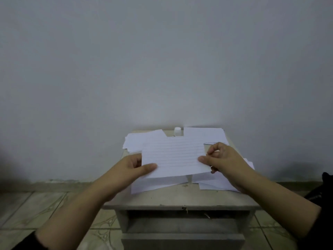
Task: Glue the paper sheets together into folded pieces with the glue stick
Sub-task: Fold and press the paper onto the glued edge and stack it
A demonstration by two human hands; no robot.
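Head view: lined sheet (173, 157) held above near middle of table (180, 199), over loose paper piles (158, 184). Left hand (133, 166) pinching left edge, thumb on top; right hand (221, 159) pinching right edge. Glue stick (177, 131) upright at far edge, between stacks, well apart from hands. Risks: skewed fold from uneven pull; sheet slipping from light pinch; loose piles sliding off when brushed; stick toppling on reach.
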